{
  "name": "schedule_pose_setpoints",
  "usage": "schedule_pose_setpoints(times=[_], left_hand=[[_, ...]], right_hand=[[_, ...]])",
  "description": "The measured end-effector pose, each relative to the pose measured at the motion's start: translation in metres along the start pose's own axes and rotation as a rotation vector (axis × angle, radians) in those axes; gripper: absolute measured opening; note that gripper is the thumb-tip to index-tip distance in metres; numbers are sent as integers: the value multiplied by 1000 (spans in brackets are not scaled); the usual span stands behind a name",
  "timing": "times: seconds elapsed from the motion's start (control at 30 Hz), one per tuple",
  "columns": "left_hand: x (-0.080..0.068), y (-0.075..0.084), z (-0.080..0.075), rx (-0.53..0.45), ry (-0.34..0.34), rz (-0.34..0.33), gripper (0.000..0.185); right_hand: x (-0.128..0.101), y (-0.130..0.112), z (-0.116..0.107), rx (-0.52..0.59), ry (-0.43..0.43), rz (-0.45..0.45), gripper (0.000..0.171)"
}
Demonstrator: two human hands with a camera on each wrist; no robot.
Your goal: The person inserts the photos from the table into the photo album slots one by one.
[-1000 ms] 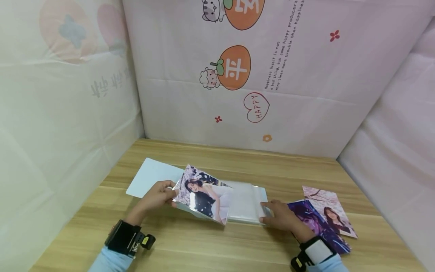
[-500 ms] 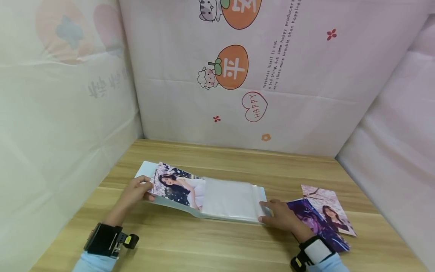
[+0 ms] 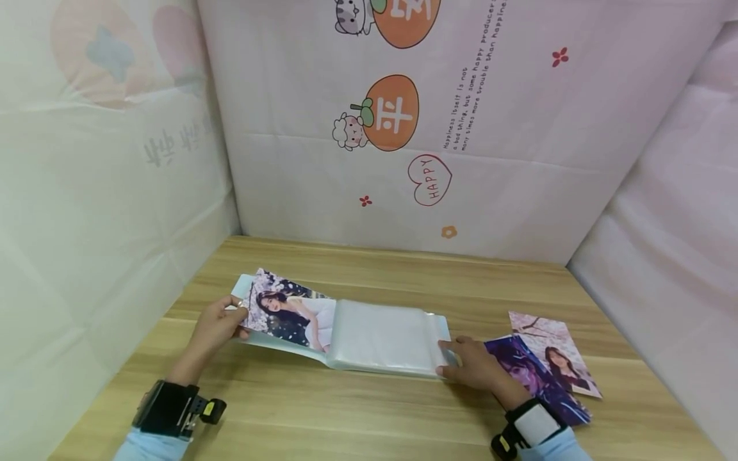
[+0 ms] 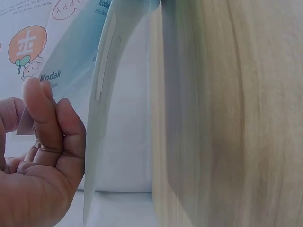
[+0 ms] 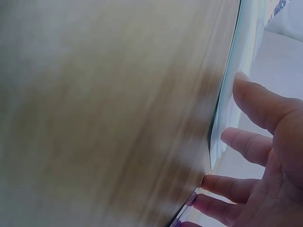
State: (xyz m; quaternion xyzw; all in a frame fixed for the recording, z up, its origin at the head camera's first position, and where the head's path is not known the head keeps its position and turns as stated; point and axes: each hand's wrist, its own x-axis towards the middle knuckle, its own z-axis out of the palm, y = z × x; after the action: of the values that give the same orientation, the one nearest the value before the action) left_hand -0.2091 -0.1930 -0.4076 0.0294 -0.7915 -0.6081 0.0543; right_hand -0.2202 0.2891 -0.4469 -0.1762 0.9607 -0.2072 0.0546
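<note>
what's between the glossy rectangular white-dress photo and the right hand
Translucent rectangular plastic sleeves lie between the photo and the right hand in the head view.

Wall cloth (image 3: 300, 192): bright, evenly lit
Album (image 3: 383, 336): soft shadow, lower left
Tabletop (image 4: 265, 113), left wrist view: shadow band mid-frame
Tabletop, right wrist view: blurred, dim

The left photo (image 3: 293, 314) looks like smooth paper, the sleeves (image 3: 383, 336) shiny plastic, the table (image 3: 346, 419) grained wood; creased cloth (image 3: 300, 192) hangs beyond its far edge.
</note>
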Motion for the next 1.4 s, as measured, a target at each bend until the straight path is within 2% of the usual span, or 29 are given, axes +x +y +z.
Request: schedule_pose_setpoints(times=[0.2,0.37,0.7,0.77,0.87,1.0,1.13,1.4], left_hand=[[1,3,5,55,-1,20,14],[1,3,8,63,-8,37,13],[0,4,14,111,-7,29,15],[0,4,15,152,5,35,14],[-2,5,14,265,38,74,16],[-3,6,12,400,77,104,29],[-3,7,10,448,90,90,41],[-5,9,9,462,90,74,40]], right_hand=[[0,1,0,1,2,-5,60],[0,0,0,3,2,-9,59],[-1,-2,0,3,4,-5,58],[-1,-3,-1,7,1,-3,58],[-1,-3,-1,7,-4,1,58],[0,-4,-2,0,-10,0,59],[0,-4,-2,0,-15,3,60],[0,-4,-2,12,-23,18,59]])
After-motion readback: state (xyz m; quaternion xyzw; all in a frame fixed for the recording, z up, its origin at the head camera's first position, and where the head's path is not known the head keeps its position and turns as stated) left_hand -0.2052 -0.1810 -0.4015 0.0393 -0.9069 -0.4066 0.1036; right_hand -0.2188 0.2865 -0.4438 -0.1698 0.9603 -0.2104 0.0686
